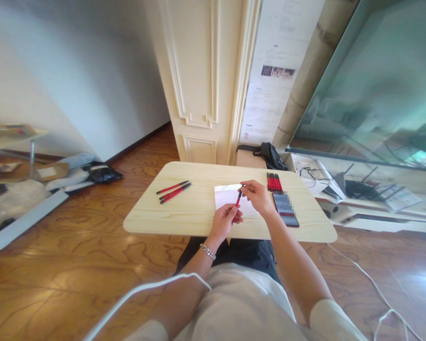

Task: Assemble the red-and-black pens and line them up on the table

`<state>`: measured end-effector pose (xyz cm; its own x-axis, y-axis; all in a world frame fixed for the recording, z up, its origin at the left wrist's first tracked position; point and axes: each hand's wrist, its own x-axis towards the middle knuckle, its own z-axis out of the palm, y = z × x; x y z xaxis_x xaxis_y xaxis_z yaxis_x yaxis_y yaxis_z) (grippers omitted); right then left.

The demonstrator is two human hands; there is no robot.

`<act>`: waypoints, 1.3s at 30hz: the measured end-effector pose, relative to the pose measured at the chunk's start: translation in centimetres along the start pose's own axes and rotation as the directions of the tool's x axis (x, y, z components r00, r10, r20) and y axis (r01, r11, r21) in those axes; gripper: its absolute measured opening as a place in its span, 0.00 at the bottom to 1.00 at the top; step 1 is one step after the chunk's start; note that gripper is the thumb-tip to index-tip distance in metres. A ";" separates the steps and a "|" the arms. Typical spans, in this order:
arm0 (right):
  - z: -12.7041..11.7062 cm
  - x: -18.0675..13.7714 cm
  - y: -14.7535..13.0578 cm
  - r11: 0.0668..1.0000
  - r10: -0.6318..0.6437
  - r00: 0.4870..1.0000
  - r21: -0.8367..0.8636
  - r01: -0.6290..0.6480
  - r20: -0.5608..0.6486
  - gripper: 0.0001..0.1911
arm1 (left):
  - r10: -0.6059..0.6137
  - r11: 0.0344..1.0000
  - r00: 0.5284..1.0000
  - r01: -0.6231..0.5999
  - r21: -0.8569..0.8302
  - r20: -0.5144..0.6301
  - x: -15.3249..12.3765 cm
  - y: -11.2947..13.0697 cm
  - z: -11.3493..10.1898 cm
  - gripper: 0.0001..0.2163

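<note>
A red pen (238, 201) with a black end is held tilted between both hands over a white sheet of paper (223, 196). My left hand (227, 217) is closed around its lower red part. The fingertips of my right hand (254, 194) pinch the black upper end. Whether that end is a cap cannot be made out. To the left, several red and black pens (175, 193) lie loosely on the table (152, 215). Beyond my right hand, more red pens (273, 182) lie side by side in a row. A dark phone (286, 210) rests just below that row.
A black bag (271, 156) sits on a box behind the table. On the right, a low cabinet (362, 220) carries cables and devices under a large glass panel. A white cable (142, 287) crosses my left forearm. Packages (71, 173) lie on the floor to the left.
</note>
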<state>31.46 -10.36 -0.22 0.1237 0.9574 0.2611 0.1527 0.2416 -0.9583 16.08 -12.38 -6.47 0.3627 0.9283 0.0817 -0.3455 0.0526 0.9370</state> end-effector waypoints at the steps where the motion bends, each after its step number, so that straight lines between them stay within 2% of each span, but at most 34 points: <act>1: 0.1 -0.1 0.0 1.000 0.004 1.000 0.005 -0.004 -0.016 0.17 | -0.001 1.000 1.000 0.001 0.001 -0.008 0.0 0.0 0.0 0.17; 5: 0.6 -0.5 0.1 0.999 -0.023 0.994 -0.044 0.019 -0.108 0.18 | 0.021 1.000 0.999 -0.020 0.014 -0.035 0.0 0.0 0.2 0.16; 9: 1.3 -0.7 0.8 0.986 0.004 0.990 -0.162 -0.027 -0.142 0.16 | 0.043 0.998 0.998 -0.040 0.056 -0.049 0.0 0.0 0.3 0.15; 13: 1.6 -0.8 1.4 0.966 -0.012 0.976 -0.255 -0.046 -0.219 0.22 | 0.029 0.998 0.998 -0.025 0.061 -0.061 0.0 0.1 0.3 0.15; 15: 1.5 -0.9 1.3 0.974 0.006 0.980 -0.222 -0.051 -0.199 0.22 | 0.010 0.999 0.998 -0.007 0.047 -0.054 0.1 0.1 0.2 0.15; 19: 1.2 -1.1 0.6 0.995 0.101 0.993 0.011 -0.100 -0.068 0.22 | -0.007 1.000 0.999 0.008 0.027 -0.039 0.1 0.0 0.2 0.16; 21: 1.1 -1.1 0.6 0.992 0.117 0.992 0.055 -0.114 -0.050 0.23 | -0.006 1.000 0.999 0.007 0.023 -0.031 0.1 0.0 0.2 0.16; 27: 1.7 -1.0 1.7 0.993 0.098 0.977 -0.046 -0.108 -0.187 0.21 | -0.005 1.000 0.999 0.006 0.026 -0.040 0.1 -0.1 0.1 0.16; 33: 1.9 -1.3 1.2 0.985 0.141 0.986 0.113 -0.130 -0.089 0.22 | 0.006 1.000 0.999 -0.006 0.020 -0.041 0.2 -0.2 0.1 0.16; 37: 1.9 -1.2 1.5 0.990 0.135 0.974 0.056 -0.127 -0.181 0.19 | 0.005 1.000 0.999 -0.004 0.029 -0.040 0.1 -0.2 0.1 0.16; 39: 2.0 -1.2 1.4 0.987 0.155 0.970 0.064 -0.146 -0.185 0.19 | 0.006 1.000 0.999 -0.005 0.030 -0.039 0.1 -0.2 0.1 0.16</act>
<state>29.59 -10.88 -2.13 0.3248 0.9373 0.1261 0.0699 0.1092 -0.9916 16.28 -12.34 -6.59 0.3271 0.9421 0.0739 -0.3213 0.0374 0.9462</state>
